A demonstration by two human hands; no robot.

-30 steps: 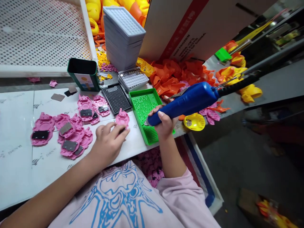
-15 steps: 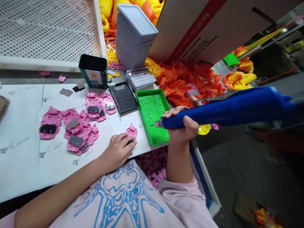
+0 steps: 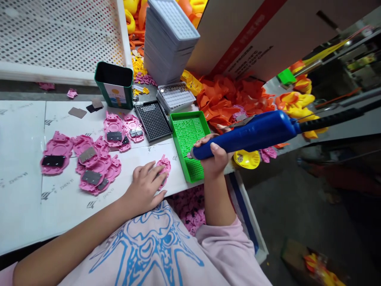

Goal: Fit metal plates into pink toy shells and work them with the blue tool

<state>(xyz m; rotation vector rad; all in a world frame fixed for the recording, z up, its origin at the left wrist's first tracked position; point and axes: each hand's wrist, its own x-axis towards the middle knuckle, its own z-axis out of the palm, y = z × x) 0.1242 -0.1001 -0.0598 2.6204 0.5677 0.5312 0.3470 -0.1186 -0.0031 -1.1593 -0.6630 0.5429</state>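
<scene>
My left hand [image 3: 146, 186] lies on the table with its fingers spread over a pink plastic shell [image 3: 165, 168], touching it and covering part of it; the thumb rests apart, nearer to me. A blue electric screwdriver [image 3: 244, 135] with a cable at its rear lies in my right hand [image 3: 216, 158], fingers wrapped round its front end. The screwdriver's tip points left, over the green perforated basket [image 3: 181, 167]. Left of my left hand, several pink shells [image 3: 56, 149] with black or grey plates lie in a loose, partly overlapping group.
Behind stand a dark green bin [image 3: 114, 85], a black grid tray [image 3: 153, 121] and a tall stack of pale trays [image 3: 166, 47]. Orange parts [image 3: 232, 95] are heaped at the right near a cardboard box [image 3: 244, 35]. A yellow bowl [image 3: 247, 159] sits at the table edge. More pink parts [image 3: 190, 208] lie below.
The screwdriver and my right hand have moved left, with the tip still above the green basket. My left hand's fingers have spread further over the pink shell. The view has shifted slightly.
</scene>
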